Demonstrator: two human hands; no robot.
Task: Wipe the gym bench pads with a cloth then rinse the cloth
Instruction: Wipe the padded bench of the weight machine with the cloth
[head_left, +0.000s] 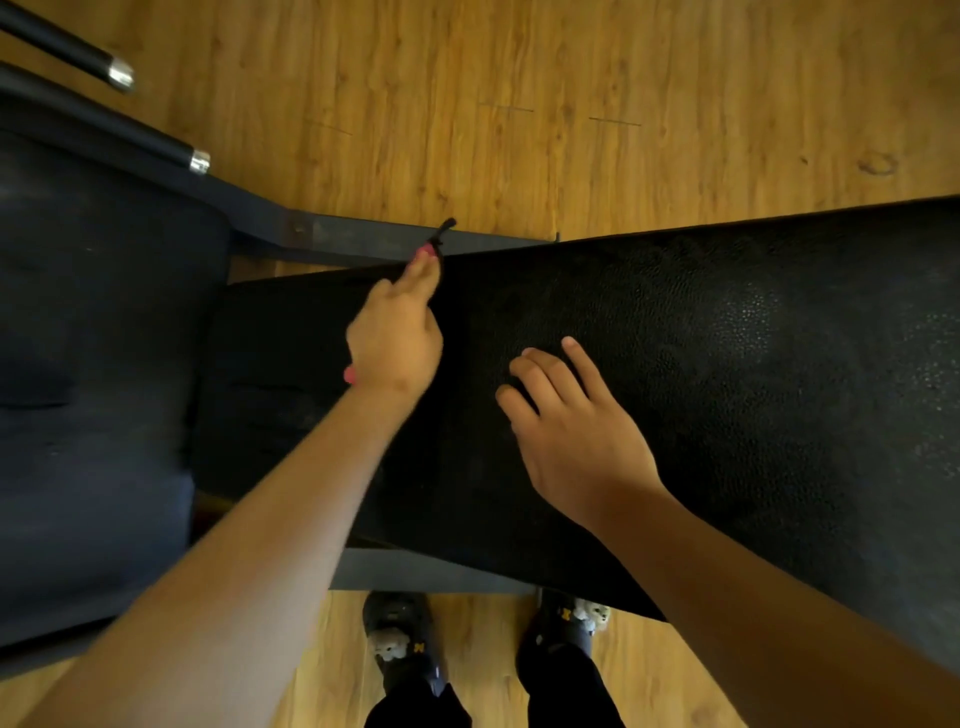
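Nearest the camera, two dark shoes (400, 639) stand on the wooden floor (322, 675), toes just beside the bench's grey frame (415, 571). Above that rail the long black pad (753, 364) runs from the middle out past the right edge, its surface pebbled. The right hand (576, 431) lies flat on the pad near its middle, fingers straight and slightly spread, holding nothing. The left hand (395, 343) reaches further, to the pad's far edge, where thumb and fingers pinch a thin dark strip (445, 231) that sticks up past the edge; whether this is the cloth I cannot tell, since black on black hides its outline. To the left lies a darker blue seat (93, 364), apart from the pad. Beyond it, two black bars (67, 52) with metal tips slant over the floor.
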